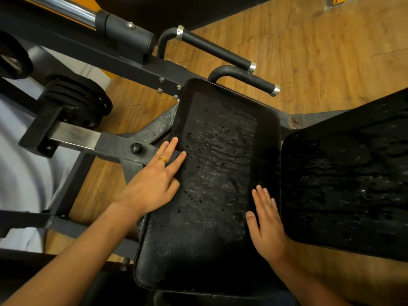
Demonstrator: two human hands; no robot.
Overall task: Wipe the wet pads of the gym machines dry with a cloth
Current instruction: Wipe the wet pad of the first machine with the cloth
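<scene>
A long black machine pad lies in the middle, speckled with water drops over its upper and middle part. My left hand rests flat on its left edge, fingers straight, a yellow ring on one finger. My right hand lies flat on the pad's right edge, fingers straight and together. A second black pad at the right is wet too. No cloth shows in view.
Two black handle bars with chrome ends stick out above the pad. The dark steel frame and stacked weight plates stand at the left. A chrome bar crosses the top left. Wooden floor surrounds the machine.
</scene>
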